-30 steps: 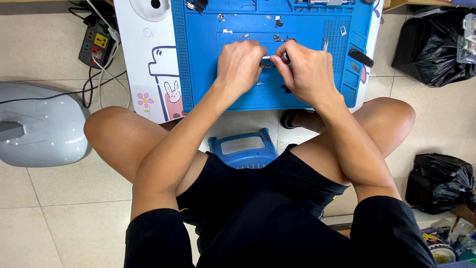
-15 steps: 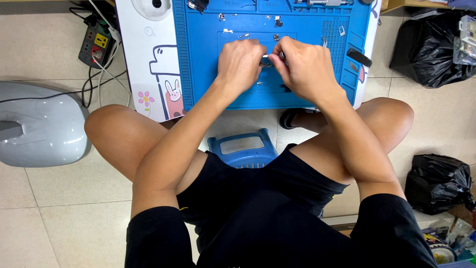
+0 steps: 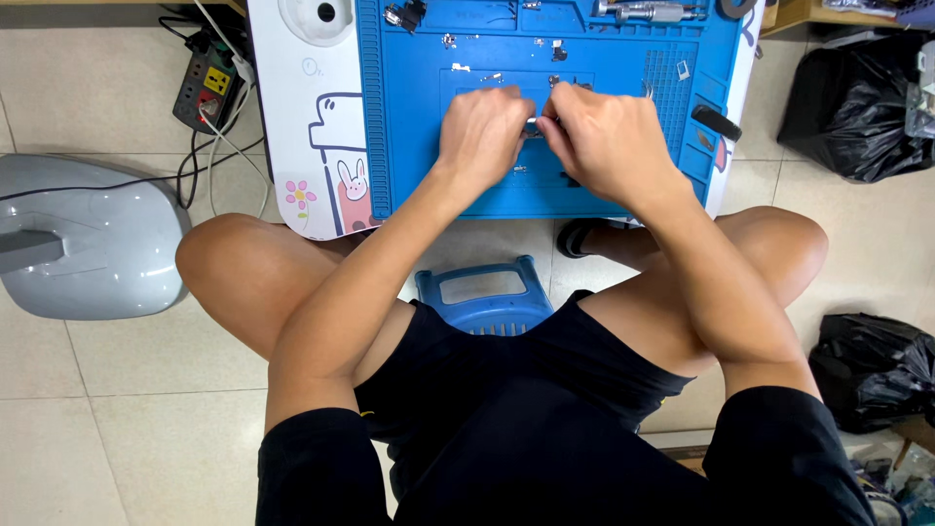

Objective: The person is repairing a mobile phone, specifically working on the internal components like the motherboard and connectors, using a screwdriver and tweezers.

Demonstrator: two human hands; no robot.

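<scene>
pinching a small pale part between them, the left hand and right hand meet knuckle to knuckle over the middle of the blue mat, fingers curled tight so the tiny piece stays put just above the mat. what the part is cannot be told; the hands hide most of it. loose screws and metal tools lie along the mat's far trays, within reach. a blue stool sits between the knees, a power strip to the left.
</scene>
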